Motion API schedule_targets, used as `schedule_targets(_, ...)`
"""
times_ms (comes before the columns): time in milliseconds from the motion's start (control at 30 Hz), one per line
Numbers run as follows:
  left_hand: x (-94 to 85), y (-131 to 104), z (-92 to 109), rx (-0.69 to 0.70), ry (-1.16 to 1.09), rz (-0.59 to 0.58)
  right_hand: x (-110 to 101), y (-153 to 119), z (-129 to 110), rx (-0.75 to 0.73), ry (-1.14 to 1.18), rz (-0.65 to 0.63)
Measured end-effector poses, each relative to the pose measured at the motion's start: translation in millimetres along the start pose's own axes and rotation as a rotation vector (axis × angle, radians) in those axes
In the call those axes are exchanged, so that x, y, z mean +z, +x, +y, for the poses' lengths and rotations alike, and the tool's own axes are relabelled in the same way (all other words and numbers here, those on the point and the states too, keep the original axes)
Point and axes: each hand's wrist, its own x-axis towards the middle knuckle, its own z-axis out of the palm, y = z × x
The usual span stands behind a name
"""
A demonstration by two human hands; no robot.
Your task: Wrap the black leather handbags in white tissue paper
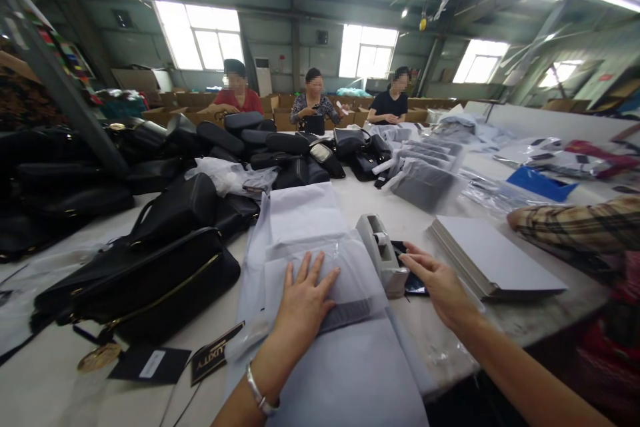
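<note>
My left hand (307,300) lies flat with fingers spread on a clear plastic bag (357,277) with something grey inside. Under the bag are sheets of white paper (350,370). Just right of the bag stands a pale tape dispenser (371,240) with a roll in it. My right hand (440,280) is at the dispenser's right side, thumb and finger pinched together; what they pinch, if anything, is too small to make out. Dark card-like pieces (416,283) lie partly hidden between that hand and the dispenser.
Black handbags (165,280) pile up on the left, with black tags (150,363) in front. A stack of white boards (500,253) sits at right, beside a plaid sleeve (580,223). Bagged grey items (425,183) stand behind. Several people work across the table.
</note>
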Motion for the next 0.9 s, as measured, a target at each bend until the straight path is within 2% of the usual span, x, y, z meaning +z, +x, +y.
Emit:
schedule_targets(100, -0.1, 0.9, -0.1, -0.006, -0.006, -0.012, -2.2, -27.3, -5.8, -0.037, 0.067, 0.061)
schedule_targets(233, 1.5, 1.2, -1.6, -0.003, -0.017, -0.019, -6.0, -56.2, 13.8, 0.166, 0.208, 0.024)
schedule_targets(333, 2.2, 0.7, -2.6, 0.002, -0.025, -0.026, -8.2, -63.1, 37.7, 0.297, 0.295, -0.014)
schedule_targets(467, -2.0, 1.0, -2.4, -0.002, -0.042, -0.041, -10.7, -53.8, 59.3, 0.331, 0.266, -0.024)
schedule_targets(600, -11.6, 2.8, -1.2, -0.010, -0.075, -0.082, -18.9, -34.5, 63.6, 0.227, 0.028, -0.040)
schedule_targets(733, -20.4, 5.3, -3.3, -0.026, -0.163, -0.119, -34.6, -18.5, 52.9, 0.010, -0.359, -0.128)
schedule_targets(800, -22.4, 6.8, -8.0, -0.035, -0.238, -0.095, -44.0, -13.2, 45.7, -0.111, -0.586, -0.175)
schedule_targets(900, -21.7, 8.9, -20.6, -0.035, -0.355, 0.009, -58.8, -7.4, 37.0, -0.223, -0.887, -0.238)
